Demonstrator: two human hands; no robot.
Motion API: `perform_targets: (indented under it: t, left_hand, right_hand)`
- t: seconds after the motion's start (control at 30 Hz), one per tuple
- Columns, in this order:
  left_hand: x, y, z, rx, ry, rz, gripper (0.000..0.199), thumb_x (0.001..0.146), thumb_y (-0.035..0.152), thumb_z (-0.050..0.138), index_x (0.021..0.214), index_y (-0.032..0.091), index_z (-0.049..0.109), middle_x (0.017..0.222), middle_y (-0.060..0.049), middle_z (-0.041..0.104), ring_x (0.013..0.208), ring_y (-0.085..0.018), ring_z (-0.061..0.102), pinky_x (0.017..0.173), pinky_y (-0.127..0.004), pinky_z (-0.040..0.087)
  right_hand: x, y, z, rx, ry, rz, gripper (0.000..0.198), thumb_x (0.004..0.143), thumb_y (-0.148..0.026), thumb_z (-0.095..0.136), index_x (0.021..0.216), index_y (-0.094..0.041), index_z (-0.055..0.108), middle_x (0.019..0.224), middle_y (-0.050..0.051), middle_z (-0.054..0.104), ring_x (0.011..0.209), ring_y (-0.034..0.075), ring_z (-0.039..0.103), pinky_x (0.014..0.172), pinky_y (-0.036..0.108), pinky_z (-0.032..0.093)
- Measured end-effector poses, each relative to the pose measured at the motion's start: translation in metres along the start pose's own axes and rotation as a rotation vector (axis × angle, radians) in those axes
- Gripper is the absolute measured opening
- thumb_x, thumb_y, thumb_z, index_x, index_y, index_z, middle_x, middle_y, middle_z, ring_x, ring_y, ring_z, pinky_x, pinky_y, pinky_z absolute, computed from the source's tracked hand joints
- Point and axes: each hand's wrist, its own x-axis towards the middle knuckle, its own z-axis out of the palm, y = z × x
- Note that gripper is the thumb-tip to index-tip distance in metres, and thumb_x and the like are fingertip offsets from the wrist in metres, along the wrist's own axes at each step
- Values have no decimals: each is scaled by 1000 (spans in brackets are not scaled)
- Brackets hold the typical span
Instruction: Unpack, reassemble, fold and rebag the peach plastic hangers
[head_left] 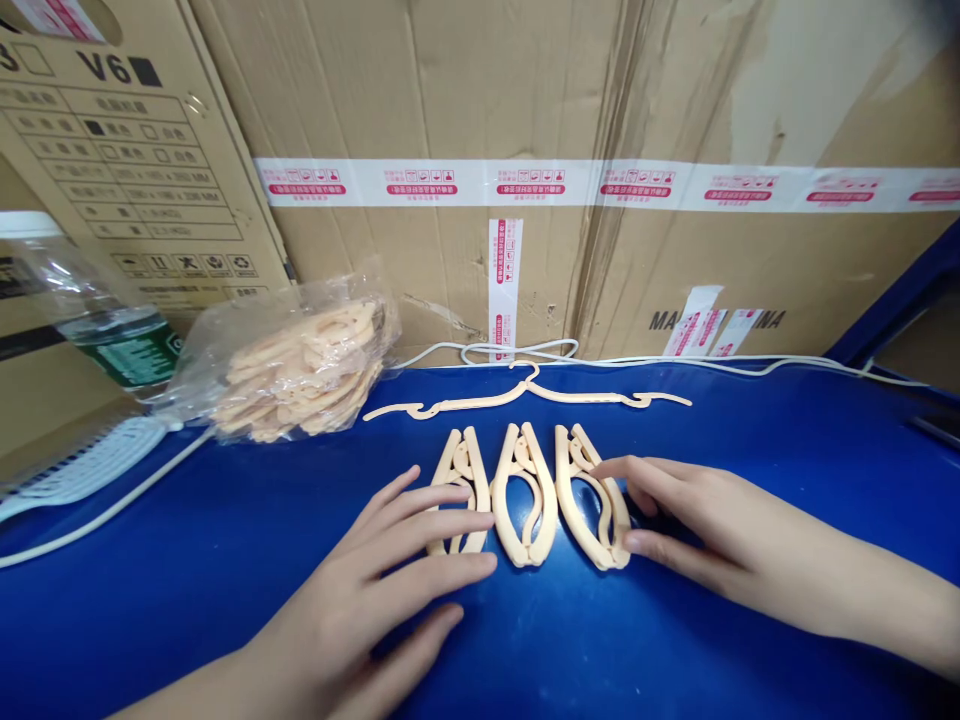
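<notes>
Three folded beige plastic hangers lie side by side on the blue table. My left hand [397,570] has its fingers spread over the left folded hanger [480,470] and hides part of it. Between my hands rests the middle folded hanger [504,500], untouched by the right hand. My right hand [697,520] touches the right folded hanger [577,515], index finger near its top and thumb at its lower right side; the hanger stays flat on the table. Behind the row lies an unfolded hanger [480,403], its arms stretched out and its hook pointing at the boxes.
A clear plastic bag [300,365] of folded hangers sits at the left. Beside it are a water bottle [112,310] and a white comb-like brush [90,465]. White cables [675,366] run along the back of the blue table [585,650], below taped cardboard boxes [450,90].
</notes>
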Motion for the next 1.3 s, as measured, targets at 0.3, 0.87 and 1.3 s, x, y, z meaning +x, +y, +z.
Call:
perform_targets:
  t: [0.3, 0.87, 1.3]
  left_hand:
    - [-1, -5, 7, -65, 108, -89, 40, 90, 2, 47, 114, 30, 64, 122, 1, 66, 123, -16, 56, 118, -42, 28]
    - [3, -8, 4, -176, 128, -248, 28, 91, 11, 50, 101, 28, 70, 113, -2, 70, 110, -21, 65, 110, -48, 42]
    - [3, -6, 5, -202, 123, -293, 26, 92, 15, 50, 98, 29, 70, 114, -2, 69, 111, -20, 64, 110, -45, 42]
  right_hand:
    - [1, 25, 2, -58, 144, 10, 37, 96, -42, 46, 129, -25, 49, 109, 9, 65, 93, 23, 63, 78, 38, 53]
    - [18, 74, 4, -300, 402, -4, 38, 95, -41, 46, 124, -19, 55, 130, 16, 55, 124, 32, 51, 102, 55, 44]
    - [19, 86, 5, -358, 303, 57, 60, 97, -55, 38, 140, -14, 47, 136, 21, 53, 129, 36, 47, 103, 58, 40]
